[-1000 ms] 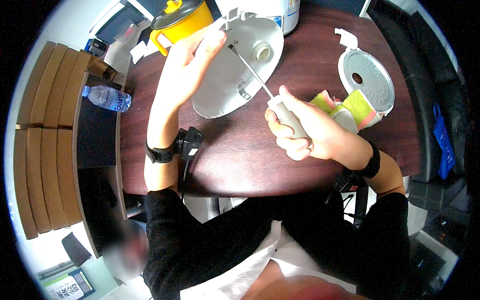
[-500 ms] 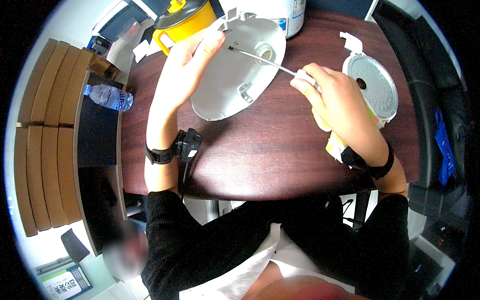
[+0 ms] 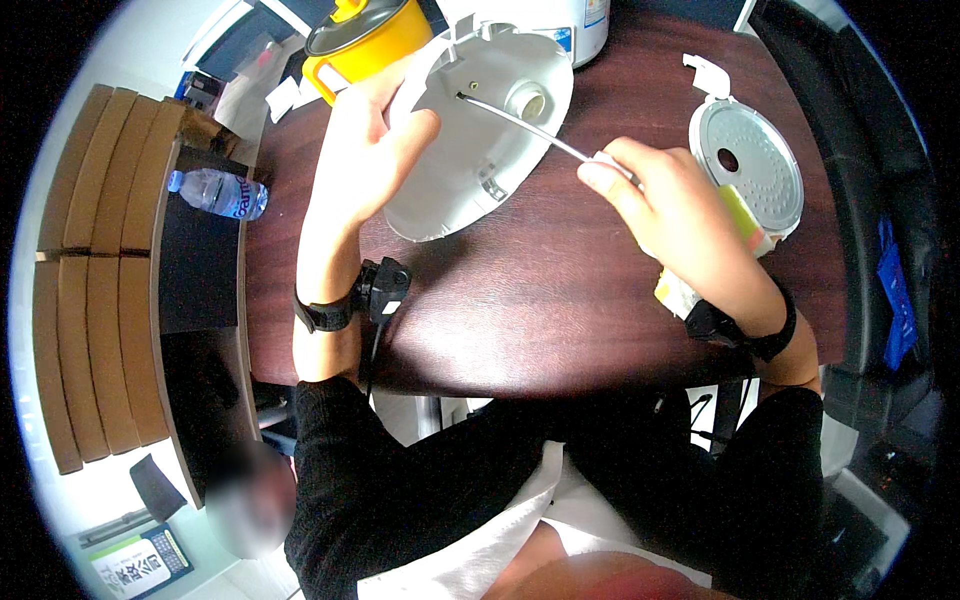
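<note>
A light grey, oval appliance lid (image 3: pixel 430 190) is tilted up on the dark wooden table, its hollow inside toward me. My left hand (image 3: pixel 365 150) grips its left rim, thumb on the inner side and the other fingers hidden behind. In my right hand (image 3: pixel 685 205) is a screwdriver (image 3: pixel 525 124), its handle mostly covered by the fingers. The long metal shaft points left, and its tip meets a small dark hole inside the lid. A round grey perforated plate (image 3: pixel 765 155) with a white hinged arm lies just right of my right hand.
Behind the lid stand a yellow pot (image 3: pixel 365 55) with a dark lid and a white appliance body (image 3: pixel 592 30). Under my right wrist lies a yellow-and-white packet (image 3: pixel 678 292). A water bottle (image 3: pixel 222 194) rests by the table's left edge, near stacked brown boxes (image 3: pixel 90 170).
The left thumb has shifted slightly down the lid's rim. The right fingers have changed position a little on the handle, while the screwdriver tip stays at the same hole.
</note>
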Demonstrator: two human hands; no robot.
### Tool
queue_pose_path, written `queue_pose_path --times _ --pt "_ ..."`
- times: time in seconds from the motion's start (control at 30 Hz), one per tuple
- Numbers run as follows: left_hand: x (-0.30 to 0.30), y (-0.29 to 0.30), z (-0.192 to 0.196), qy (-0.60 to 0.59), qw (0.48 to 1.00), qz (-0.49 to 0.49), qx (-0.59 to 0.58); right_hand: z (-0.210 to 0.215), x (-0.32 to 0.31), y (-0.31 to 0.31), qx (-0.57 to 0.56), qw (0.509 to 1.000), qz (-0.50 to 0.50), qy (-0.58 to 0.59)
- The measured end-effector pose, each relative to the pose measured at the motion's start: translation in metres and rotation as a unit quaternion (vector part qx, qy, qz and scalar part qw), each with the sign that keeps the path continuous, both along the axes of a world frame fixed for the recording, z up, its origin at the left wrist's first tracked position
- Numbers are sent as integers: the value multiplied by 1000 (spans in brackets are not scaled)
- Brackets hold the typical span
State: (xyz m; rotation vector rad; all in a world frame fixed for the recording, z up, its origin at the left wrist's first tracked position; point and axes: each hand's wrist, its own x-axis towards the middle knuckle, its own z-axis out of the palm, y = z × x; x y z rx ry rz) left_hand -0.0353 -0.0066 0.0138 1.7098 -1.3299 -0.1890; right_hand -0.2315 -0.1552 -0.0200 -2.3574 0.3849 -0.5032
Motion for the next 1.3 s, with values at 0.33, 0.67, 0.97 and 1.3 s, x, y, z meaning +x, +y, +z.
queue_pose_path --times 0.33,0.67,0.97,1.3 --pt "7 2 -1 -8 1000 1 5 -14 6 20 602 789 59 110" --pt "18 2 -4 15 1000 19 19 -19 16 -6 198 975 50 86" --pt "13 3 0 -24 999 17 23 4 -2 -6 75 996 30 27" --pt "6 1 4 -72 996 29 33 3 -5 -3 8 999 31 -18"
